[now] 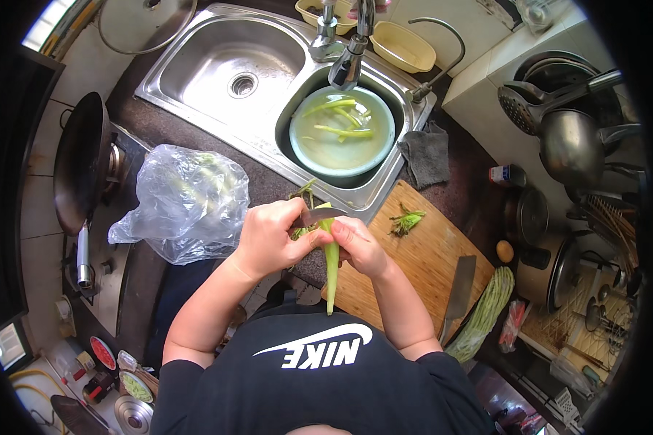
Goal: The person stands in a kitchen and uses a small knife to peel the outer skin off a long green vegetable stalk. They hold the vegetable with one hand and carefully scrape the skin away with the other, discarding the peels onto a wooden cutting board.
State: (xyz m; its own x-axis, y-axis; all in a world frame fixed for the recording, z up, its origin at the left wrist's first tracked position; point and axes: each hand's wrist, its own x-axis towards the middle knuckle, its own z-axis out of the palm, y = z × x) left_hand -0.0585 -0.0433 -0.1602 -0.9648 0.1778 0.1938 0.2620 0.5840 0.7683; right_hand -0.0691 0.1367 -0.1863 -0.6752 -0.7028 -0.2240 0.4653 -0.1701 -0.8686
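Note:
Over the counter edge, my left hand grips a small knife, its blade lying across the upper end of a pale green stem. The stem looks like celtuce; its narrow end points down toward my shirt. My right hand holds this stem from the right side, fingers partly hidden behind it. Dark leafy trimmings show behind my left hand. Several cut green pieces lie in water in a light blue basin. A cut leafy tip rests on the wooden cutting board.
Left of my hands sits a clear plastic bag with greenery inside. The basin stands in the right bowl of a steel sink, under a faucet. A cleaver lies on the board beside long green beans. A wok is far left.

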